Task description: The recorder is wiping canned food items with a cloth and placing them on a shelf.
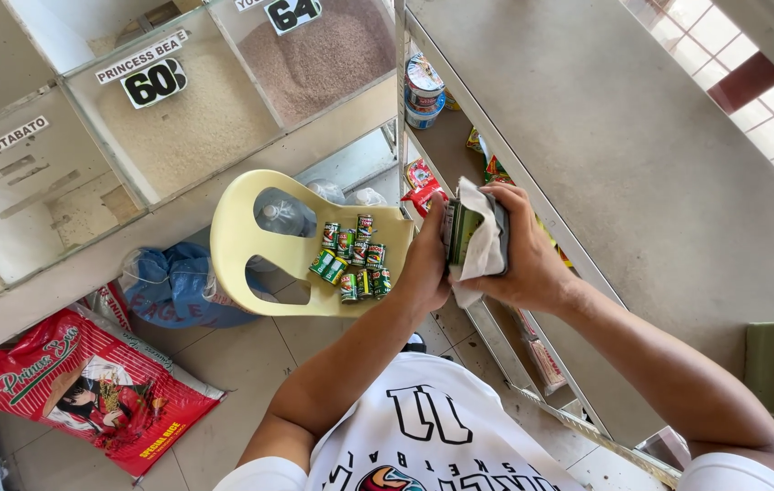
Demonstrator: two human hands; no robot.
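While the left hand [425, 264] steadies a green can [461, 232], the right hand [523, 250] clamps a white cloth [484, 245] on it, just right of the yellow chair [241, 236].

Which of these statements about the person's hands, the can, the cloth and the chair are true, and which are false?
1. The right hand presses a white cloth against a can. True.
2. The left hand rests flat on the floor. False: it is raised at the can, steadying it.
3. Small cans lie on the seat of a cream plastic chair. True.
4. The chair seat is bare. False: a cluster of small cans covers part of it.
5. A red rice bag lies on the floor. True.
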